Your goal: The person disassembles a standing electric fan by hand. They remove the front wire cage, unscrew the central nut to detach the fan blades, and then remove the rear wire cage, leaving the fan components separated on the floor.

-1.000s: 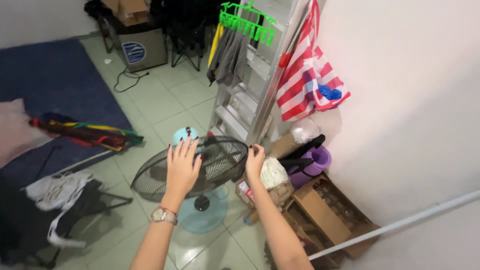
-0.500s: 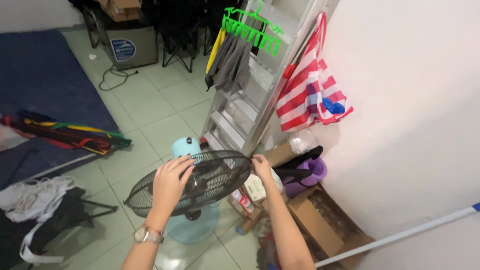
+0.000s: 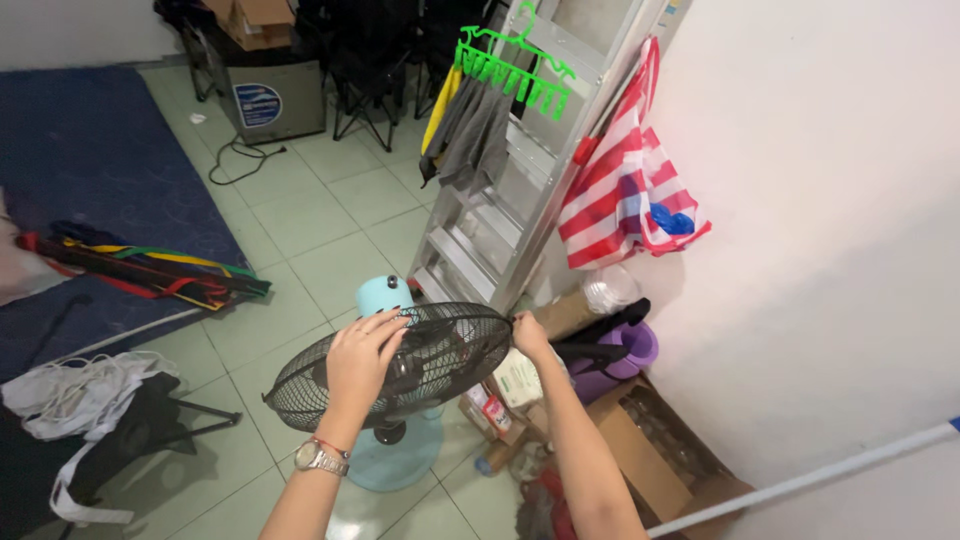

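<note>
A standing fan with a black wire cage (image 3: 310, 380), a light blue motor housing (image 3: 383, 296) and a round light blue base (image 3: 395, 462) stands on the tiled floor below me. My left hand (image 3: 362, 358) lies on top of the cage, fingers curled over its wires. A watch sits on that wrist. My right hand (image 3: 529, 334) pinches the cage's rim on the right side.
A metal stepladder (image 3: 500, 190) leans behind the fan, with a green peg hanger (image 3: 510, 70) and grey cloths on it. A red-and-white striped bag (image 3: 625, 190) hangs by the wall. Cardboard boxes (image 3: 650, 440), a purple bucket (image 3: 625, 350), a blue mattress (image 3: 90, 180) and folded umbrellas (image 3: 150, 270) lie around.
My left hand has come down from hovering above the cage to rest on it. My right hand has closed on the rim. The view has shifted slightly.
</note>
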